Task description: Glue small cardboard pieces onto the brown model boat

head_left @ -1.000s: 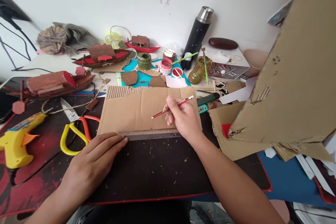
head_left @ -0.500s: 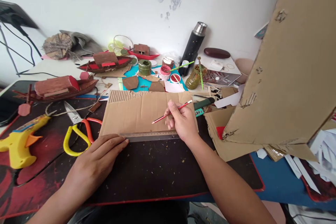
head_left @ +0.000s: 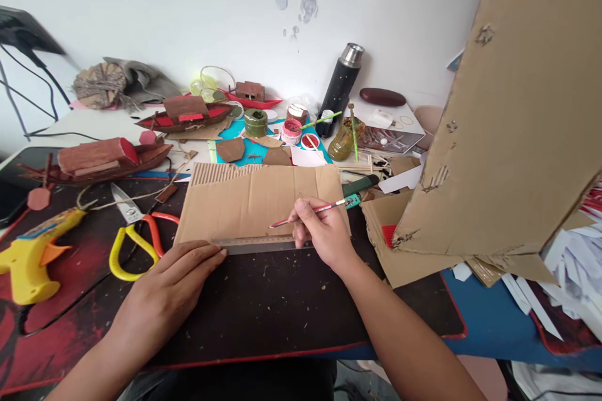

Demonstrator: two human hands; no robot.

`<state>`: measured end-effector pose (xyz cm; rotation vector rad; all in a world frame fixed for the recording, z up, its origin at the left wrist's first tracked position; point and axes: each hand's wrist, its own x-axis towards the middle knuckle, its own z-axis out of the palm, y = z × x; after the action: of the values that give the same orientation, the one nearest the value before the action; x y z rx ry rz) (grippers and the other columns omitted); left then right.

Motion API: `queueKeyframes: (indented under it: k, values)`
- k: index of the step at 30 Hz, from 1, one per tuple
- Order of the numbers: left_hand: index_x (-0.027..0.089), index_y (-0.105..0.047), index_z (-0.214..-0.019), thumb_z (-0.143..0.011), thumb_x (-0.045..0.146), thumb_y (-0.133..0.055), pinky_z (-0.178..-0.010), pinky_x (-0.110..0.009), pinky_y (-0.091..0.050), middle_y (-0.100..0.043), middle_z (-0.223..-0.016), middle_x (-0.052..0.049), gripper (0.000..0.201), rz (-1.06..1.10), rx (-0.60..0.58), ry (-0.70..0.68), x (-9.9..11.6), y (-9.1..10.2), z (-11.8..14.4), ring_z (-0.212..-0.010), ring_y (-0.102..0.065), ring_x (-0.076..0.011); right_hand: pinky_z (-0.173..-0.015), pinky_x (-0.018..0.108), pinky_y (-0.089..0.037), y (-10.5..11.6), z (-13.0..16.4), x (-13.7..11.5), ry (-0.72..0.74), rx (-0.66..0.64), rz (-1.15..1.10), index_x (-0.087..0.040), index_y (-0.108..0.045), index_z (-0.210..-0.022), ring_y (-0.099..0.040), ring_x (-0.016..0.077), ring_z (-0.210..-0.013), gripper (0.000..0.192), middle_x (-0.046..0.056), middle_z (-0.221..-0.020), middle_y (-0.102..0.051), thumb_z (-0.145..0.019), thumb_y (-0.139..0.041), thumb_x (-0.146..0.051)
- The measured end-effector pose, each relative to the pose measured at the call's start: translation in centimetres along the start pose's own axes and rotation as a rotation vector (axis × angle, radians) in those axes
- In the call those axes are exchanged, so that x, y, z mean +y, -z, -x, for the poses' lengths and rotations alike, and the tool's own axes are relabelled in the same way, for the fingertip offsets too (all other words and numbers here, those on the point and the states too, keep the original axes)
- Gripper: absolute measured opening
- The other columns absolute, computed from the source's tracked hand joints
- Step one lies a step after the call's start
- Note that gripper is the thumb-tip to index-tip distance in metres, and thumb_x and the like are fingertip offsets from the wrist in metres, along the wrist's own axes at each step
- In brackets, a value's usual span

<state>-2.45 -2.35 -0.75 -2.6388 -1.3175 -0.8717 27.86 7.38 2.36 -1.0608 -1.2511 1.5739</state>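
A flat brown cardboard sheet (head_left: 244, 203) lies on the dark mat (head_left: 263, 307) in front of me. Along its near edge rests a metal ruler (head_left: 256, 244). My left hand (head_left: 164, 297) lies flat on the mat, fingertips touching the ruler's left end. My right hand (head_left: 324, 232) holds a red pencil (head_left: 308, 213), with the tip pointing left and down, close to the cardboard just above the ruler.
Yellow-and-orange scissors (head_left: 136, 235) and a yellow glue gun (head_left: 31, 254) lie at the left. Red-brown model boats (head_left: 96, 156), paint jars (head_left: 256, 122) and a black flask (head_left: 338, 88) stand behind. A large cardboard panel (head_left: 512, 119) leans over the right side.
My right hand has lowered the pencil toward the ruler and the pencil lies flatter. The left hand stays on the ruler. The view has shifted slightly right.
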Motion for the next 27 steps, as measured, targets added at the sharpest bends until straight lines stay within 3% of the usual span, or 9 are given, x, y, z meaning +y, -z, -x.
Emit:
queueKeyframes:
  k: [3,6,18,27]
  values:
    - [0.029,-0.073,-0.154,-0.116,0.017,-0.054,-0.104,-0.039,-0.069,-0.087,-0.127,-0.004,0.044,-0.005,-0.001,0.002,0.0,0.0,0.0,-0.115,-0.083,-0.0246,-0.041,0.024,-0.035,0.2,-0.1,0.2,-0.005,0.05,0.031,-0.025,-0.064,-0.071,-0.046,0.0108,-0.035,0.074,-0.01,-0.044,-0.044,-0.091,-0.075,-0.096]
    - [0.027,-0.074,-0.151,-0.116,0.016,-0.054,-0.104,-0.039,-0.069,-0.087,-0.126,-0.004,0.042,-0.014,0.01,-0.003,0.0,0.0,0.0,-0.114,-0.083,-0.0247,-0.037,0.025,-0.029,0.2,-0.3,0.4,-0.021,0.074,0.049,-0.026,-0.06,-0.069,-0.04,0.01,-0.033,0.077,-0.011,-0.044,-0.041,-0.089,-0.072,-0.099]
    - [0.024,-0.076,-0.141,-0.118,0.017,-0.052,-0.104,-0.037,-0.068,-0.086,-0.124,-0.004,0.034,-0.031,0.015,-0.018,0.0,-0.1,-0.1,-0.114,-0.081,-0.0231,-0.037,0.025,-0.039,0.2,-0.7,1.0,-0.034,0.127,0.02,-0.027,-0.057,-0.068,-0.037,0.0095,-0.03,0.078,-0.012,-0.04,-0.039,-0.087,-0.075,-0.1]
    - [0.026,-0.076,-0.143,-0.117,0.017,-0.052,-0.105,-0.036,-0.067,-0.085,-0.126,-0.004,0.036,0.002,0.016,0.003,0.0,-0.2,-0.1,-0.115,-0.082,-0.0229,-0.039,0.025,-0.038,0.2,-0.7,1.2,-0.036,0.126,0.094,-0.028,-0.056,-0.069,-0.038,0.0106,-0.031,0.079,-0.011,-0.04,-0.039,-0.09,-0.068,-0.102]
